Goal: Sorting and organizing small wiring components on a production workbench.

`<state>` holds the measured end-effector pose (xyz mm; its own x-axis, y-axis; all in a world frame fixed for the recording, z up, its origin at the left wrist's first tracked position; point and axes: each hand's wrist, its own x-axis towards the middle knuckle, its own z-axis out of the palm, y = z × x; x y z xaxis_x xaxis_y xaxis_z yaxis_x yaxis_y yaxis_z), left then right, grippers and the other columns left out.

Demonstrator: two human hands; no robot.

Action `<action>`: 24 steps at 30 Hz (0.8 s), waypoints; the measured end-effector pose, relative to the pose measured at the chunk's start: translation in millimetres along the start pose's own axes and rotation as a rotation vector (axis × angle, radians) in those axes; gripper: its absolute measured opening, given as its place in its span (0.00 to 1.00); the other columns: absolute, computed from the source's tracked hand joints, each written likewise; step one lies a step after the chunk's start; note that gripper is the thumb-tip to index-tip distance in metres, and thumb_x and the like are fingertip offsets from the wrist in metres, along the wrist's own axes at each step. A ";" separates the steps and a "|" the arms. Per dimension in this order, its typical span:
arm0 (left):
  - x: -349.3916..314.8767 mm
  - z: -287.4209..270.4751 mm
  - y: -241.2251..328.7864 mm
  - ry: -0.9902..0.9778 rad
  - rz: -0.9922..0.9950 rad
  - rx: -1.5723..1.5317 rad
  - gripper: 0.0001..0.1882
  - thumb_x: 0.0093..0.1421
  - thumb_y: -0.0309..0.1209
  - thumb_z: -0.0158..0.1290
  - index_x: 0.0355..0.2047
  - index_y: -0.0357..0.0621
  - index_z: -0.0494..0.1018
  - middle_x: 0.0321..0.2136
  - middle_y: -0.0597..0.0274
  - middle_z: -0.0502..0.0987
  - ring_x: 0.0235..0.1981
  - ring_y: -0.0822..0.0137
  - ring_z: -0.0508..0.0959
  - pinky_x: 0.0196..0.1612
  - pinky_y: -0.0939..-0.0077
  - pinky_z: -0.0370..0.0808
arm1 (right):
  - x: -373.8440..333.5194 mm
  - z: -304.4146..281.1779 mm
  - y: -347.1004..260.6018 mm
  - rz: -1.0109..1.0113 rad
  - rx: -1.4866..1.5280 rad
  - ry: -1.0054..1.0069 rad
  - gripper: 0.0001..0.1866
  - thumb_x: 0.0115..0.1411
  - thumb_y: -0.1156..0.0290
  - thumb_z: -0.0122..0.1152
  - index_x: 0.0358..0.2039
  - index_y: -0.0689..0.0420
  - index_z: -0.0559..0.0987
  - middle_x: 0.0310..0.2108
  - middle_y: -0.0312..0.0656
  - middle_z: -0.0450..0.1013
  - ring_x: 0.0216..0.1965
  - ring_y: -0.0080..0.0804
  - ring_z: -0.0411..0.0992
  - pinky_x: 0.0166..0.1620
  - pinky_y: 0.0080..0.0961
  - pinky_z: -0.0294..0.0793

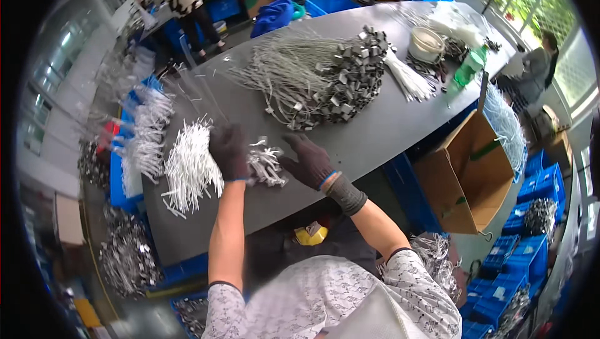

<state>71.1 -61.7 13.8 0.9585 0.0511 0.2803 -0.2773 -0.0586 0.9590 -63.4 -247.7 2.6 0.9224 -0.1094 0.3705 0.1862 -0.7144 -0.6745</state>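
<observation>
My left hand (pixel 229 151), in a dark knit glove, is over the table between two piles. Touching or just beside it on the left lies a heap of white, thin strips (pixel 194 161). On its other side is a small pile of white strips with grey metal-looking ends (pixel 265 164). Its fingers are blurred and point away from me, so their grip is hidden. My right hand (pixel 309 161), gloved alike, sits to the right of the small pile. Its fingers are stretched out and apart, with nothing in them. A large heap of clear cords with grey metal clips (pixel 350 79) lies beyond both hands.
The grey table (pixel 369 142) also holds a bundle of white strips (pixel 409 76), a white tub (pixel 426 45) and a green bottle (pixel 470 67). An open cardboard box (pixel 465 173) stands at its right edge. Blue bins (pixel 522 239) line the right side. Other people are farther off.
</observation>
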 end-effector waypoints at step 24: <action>17.8 57.5 -20.8 0.268 -0.143 -0.060 0.14 0.64 0.35 0.55 0.42 0.36 0.75 0.14 0.77 0.55 0.13 0.81 0.57 0.27 0.72 0.73 | 8.5 -169.9 502.5 0.809 -0.642 0.459 0.11 0.64 0.60 0.53 0.39 0.53 0.76 0.39 0.54 0.77 0.39 0.59 0.77 0.40 0.52 0.76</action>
<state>97.6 -116.9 -3.5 0.9390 0.3158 0.1359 -0.1519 0.0265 0.9880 -19.5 -725.0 -224.7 0.4572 -0.8498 0.2625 -0.7394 -0.5272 -0.4188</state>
